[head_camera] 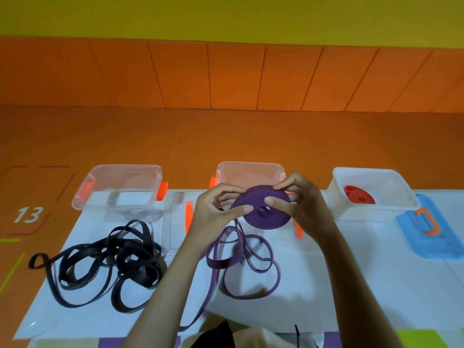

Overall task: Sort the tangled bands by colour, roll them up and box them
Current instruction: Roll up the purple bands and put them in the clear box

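A purple roll [261, 217] of band is held above the table in front of the middle clear box [251, 172]. My left hand [213, 214] pinches its left edge. My right hand [298, 199] grips its top and right side. The loose purple band [241, 262] hangs from the roll and lies in loops on the white table [351, 285]. A tangled black band [105, 262] lies at the left. A red roll [359, 195] sits in the white box [371, 209] at the right.
An empty clear box [118, 189] with orange clips stands at the back left. A clear lid [175, 222] lies between the two clear boxes. A blue lid [431, 227] with an orange handle lies at the far right. Orange floor lies beyond the table.
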A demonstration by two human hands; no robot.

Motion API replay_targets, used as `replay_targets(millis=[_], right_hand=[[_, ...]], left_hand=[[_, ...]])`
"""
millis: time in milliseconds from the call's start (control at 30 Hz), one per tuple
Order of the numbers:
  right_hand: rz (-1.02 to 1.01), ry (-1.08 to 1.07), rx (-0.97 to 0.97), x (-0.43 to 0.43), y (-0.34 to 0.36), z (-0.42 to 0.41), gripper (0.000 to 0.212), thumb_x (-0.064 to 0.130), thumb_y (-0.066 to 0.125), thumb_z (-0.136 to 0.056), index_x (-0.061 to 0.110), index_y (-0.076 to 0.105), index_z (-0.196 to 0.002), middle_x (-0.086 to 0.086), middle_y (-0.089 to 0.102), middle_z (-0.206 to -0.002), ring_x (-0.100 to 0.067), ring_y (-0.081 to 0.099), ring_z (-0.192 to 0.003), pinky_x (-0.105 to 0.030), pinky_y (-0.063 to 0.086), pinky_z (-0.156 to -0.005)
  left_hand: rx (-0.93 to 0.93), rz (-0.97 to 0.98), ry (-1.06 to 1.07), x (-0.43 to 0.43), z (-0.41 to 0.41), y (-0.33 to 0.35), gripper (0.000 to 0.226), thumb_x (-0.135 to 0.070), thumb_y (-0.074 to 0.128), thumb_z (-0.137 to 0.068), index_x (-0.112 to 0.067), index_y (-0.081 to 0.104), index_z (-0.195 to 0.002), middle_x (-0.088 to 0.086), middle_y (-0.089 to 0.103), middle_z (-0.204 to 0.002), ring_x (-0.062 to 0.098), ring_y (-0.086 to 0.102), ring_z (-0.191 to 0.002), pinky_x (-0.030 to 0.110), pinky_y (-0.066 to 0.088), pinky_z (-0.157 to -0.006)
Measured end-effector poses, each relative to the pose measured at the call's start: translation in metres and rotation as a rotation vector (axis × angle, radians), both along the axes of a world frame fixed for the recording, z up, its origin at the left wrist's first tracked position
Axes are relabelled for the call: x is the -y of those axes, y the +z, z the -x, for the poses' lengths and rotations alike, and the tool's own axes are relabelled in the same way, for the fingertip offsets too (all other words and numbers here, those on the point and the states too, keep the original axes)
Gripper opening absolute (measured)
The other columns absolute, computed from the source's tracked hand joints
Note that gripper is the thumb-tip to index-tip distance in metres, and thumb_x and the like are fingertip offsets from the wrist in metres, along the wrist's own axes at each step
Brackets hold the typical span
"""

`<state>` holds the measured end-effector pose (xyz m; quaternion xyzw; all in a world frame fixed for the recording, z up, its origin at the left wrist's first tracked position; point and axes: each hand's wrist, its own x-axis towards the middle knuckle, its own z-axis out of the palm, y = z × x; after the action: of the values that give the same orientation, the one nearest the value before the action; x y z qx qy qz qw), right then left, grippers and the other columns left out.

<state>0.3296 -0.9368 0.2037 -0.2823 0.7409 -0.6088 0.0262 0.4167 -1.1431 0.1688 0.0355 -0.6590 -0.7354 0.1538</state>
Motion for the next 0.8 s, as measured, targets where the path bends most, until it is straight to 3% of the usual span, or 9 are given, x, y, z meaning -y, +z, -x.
replay_targets(millis=[67,167,267,367,500,600,700,800], right_hand=[[0.047,-0.062,0.019,0.001,-0.002,0.000,0.029,0.032,0.092,-0.076,0.035,0.066,-0.089,0.003,0.075,-0.099,-0.022,0.076,-0.093,-0.043,0.065,-0.064],[0.154,-0.146,0.046,0.003,-0.003,-0.003,0.026,0.037,0.089,-0.071,0.036,0.065,-0.084,0.003,0.075,-0.096,-0.019,0.075,-0.091,-0.031,0.063,-0.069],[0.260,-0.129,0.142,0.001,-0.005,-0.005,0.029,0.030,0.088,-0.073,0.025,0.062,-0.087,-0.015,0.074,-0.102,-0.029,0.075,-0.096,-0.038,0.062,-0.072],[0.180,-0.051,0.182,-0.004,-0.007,-0.005,0.037,0.032,0.086,-0.077,0.017,0.056,-0.092,-0.014,0.076,-0.107,-0.033,0.076,-0.102,-0.042,0.063,-0.069],[0.115,-0.043,0.089,-0.001,-0.008,-0.007,0.042,0.030,0.088,-0.081,0.040,0.056,-0.107,-0.013,0.074,-0.106,-0.027,0.078,-0.096,-0.042,0.063,-0.060],[0.057,-0.022,-0.050,0.004,-0.007,-0.009,0.070,0.020,0.084,-0.087,0.055,0.052,-0.138,-0.001,0.077,-0.106,-0.021,0.077,-0.099,-0.035,0.066,-0.069],[0.071,-0.052,-0.008,0.007,-0.011,-0.013,0.052,0.017,0.084,-0.086,0.046,0.066,-0.125,0.009,0.078,-0.110,-0.017,0.076,-0.104,-0.038,0.067,-0.074],[0.039,-0.060,-0.013,0.010,-0.015,-0.017,0.040,0.009,0.085,-0.085,0.030,0.061,-0.109,-0.011,0.071,-0.113,-0.017,0.074,-0.102,-0.027,0.064,-0.068]], left_hand=[[-0.019,-0.035,0.054,-0.007,0.003,-0.001,0.029,-0.011,0.092,-0.078,-0.023,0.075,-0.098,-0.007,0.079,-0.106,0.013,0.077,-0.100,0.024,0.061,-0.080],[-0.030,-0.063,0.027,-0.013,0.008,-0.002,0.030,-0.009,0.088,-0.083,-0.016,0.073,-0.108,0.002,0.078,-0.115,0.022,0.076,-0.106,0.031,0.062,-0.085],[-0.001,-0.055,0.015,-0.010,0.009,0.001,0.033,-0.016,0.090,-0.081,-0.023,0.078,-0.111,0.002,0.080,-0.109,0.020,0.077,-0.101,0.027,0.061,-0.083],[-0.015,-0.077,0.040,-0.006,0.010,0.005,0.030,-0.026,0.093,-0.076,-0.027,0.079,-0.103,0.002,0.079,-0.105,0.019,0.077,-0.100,0.026,0.061,-0.081],[-0.042,-0.079,0.054,-0.009,0.013,0.009,0.026,-0.025,0.092,-0.077,-0.025,0.078,-0.099,0.001,0.078,-0.113,0.021,0.076,-0.103,0.028,0.061,-0.084],[0.006,-0.047,0.033,-0.005,0.008,0.007,0.028,-0.027,0.090,-0.080,-0.029,0.078,-0.106,-0.002,0.079,-0.111,0.018,0.076,-0.104,0.026,0.060,-0.084],[0.040,-0.040,-0.061,0.002,-0.002,0.001,0.040,-0.021,0.088,-0.084,-0.031,0.077,-0.121,-0.005,0.079,-0.119,0.014,0.075,-0.110,0.019,0.059,-0.087],[0.051,-0.055,-0.018,0.004,-0.006,-0.001,0.040,-0.022,0.092,-0.080,-0.028,0.078,-0.117,0.001,0.079,-0.115,0.020,0.076,-0.108,0.024,0.060,-0.086]])
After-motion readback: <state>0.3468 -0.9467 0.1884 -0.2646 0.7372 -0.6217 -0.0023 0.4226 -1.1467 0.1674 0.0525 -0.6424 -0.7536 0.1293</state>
